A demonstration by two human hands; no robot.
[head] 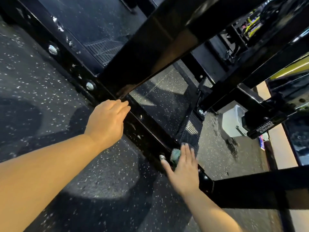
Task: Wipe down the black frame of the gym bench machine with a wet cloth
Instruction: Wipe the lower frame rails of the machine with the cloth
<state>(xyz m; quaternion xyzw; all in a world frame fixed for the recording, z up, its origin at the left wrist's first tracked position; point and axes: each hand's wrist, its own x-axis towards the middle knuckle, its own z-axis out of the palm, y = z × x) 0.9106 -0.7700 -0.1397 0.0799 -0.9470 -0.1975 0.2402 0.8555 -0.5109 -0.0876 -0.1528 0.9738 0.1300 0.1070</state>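
Observation:
The black frame [143, 129] of the bench machine runs diagonally across the speckled floor, with silver bolts along its base bar. My right hand [184, 168] lies flat with straight fingers on the lower part of that bar, pressing a small grey-green cloth [175, 155] against it; only a bunched edge of the cloth shows beyond the fingers. My left hand [107, 121] rests higher up on the same bar, fingers relaxed, holding nothing, just below where a thick slanted beam [150, 47] joins the base.
Dark rubber floor [50, 97] with pale flecks lies all around. A ribbed foot plate [190, 129] sits just beyond my right hand. A white bucket [232, 123] stands at the right behind a labelled frame arm. A black crossbar [260, 186] passes at lower right.

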